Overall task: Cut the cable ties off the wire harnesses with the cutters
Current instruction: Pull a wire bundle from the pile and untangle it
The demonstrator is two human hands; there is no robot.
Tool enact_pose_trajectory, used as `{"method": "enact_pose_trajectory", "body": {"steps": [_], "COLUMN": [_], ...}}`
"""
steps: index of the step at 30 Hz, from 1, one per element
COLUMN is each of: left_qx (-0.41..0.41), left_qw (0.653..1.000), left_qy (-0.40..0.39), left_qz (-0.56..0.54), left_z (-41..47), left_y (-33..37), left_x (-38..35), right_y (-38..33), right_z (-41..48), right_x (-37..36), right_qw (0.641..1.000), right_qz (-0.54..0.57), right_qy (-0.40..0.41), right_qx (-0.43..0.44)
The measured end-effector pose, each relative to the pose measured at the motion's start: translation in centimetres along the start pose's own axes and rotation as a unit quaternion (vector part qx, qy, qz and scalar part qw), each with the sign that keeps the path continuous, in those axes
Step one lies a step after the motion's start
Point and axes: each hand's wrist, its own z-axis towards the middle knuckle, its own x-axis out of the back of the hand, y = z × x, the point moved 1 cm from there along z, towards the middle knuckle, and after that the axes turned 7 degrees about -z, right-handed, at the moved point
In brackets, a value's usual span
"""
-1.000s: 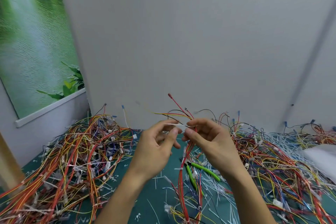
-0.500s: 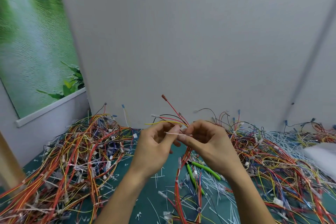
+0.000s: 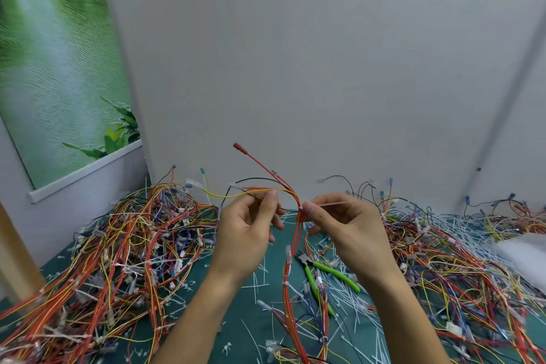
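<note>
I hold a wire harness of red, yellow and black wires up over the green mat. My left hand pinches its splayed wires near the top. My right hand pinches the harness at a white cable tie, whose tail sticks out to the right over my fingers. The green-handled cutters lie on the mat below my right hand, untouched, partly under wires.
A big tangle of harnesses fills the left of the mat, another pile the right. Cut white ties litter the mat around the cutters. A grey wall stands close behind; a white object lies at the right edge.
My hands have moved apart. The white tie, earlier between both hands' fingertips, now sits at my right fingers with its tail pointing right; the left hand shifted left along the wires.
</note>
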Motion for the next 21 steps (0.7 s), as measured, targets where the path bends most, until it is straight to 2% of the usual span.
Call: {"method": "enact_pose_trajectory", "body": {"steps": [6, 12, 14, 18, 20, 21], "left_qx": [0.025, -0.007, -0.017, 0.015, 0.025, 0.030], "left_qw": [0.995, 0.998, 0.998, 0.997, 0.997, 0.997], "left_qy": [-0.090, -0.062, -0.057, -0.060, -0.060, -0.052], "left_qz": [0.043, 0.002, -0.013, -0.035, -0.049, -0.055], "left_z": [-0.3, -0.2, 0.0, 0.2, 0.4, 0.5], "left_y": [-0.3, -0.6, -0.8, -1.0, -1.2, -1.2], "left_x": [-1.1, -1.3, -1.1, -0.5, -0.3, -0.2], "right_y": [0.1, 0.4, 0.6, 2.8, 5.3, 6.8], "right_z": [-0.1, 0.1, 0.2, 1.1, 1.8, 2.1], "right_x": [-0.8, -0.6, -0.2, 1.0, 1.6, 1.7], "right_qw": [0.998, 0.999, 0.999, 0.996, 0.982, 0.963], "right_qz": [0.049, 0.025, -0.004, -0.063, -0.174, -0.259], "right_qy": [0.016, 0.005, 0.009, 0.038, 0.053, 0.045], "right_qx": [-0.020, -0.031, -0.038, -0.051, -0.054, -0.063]}}
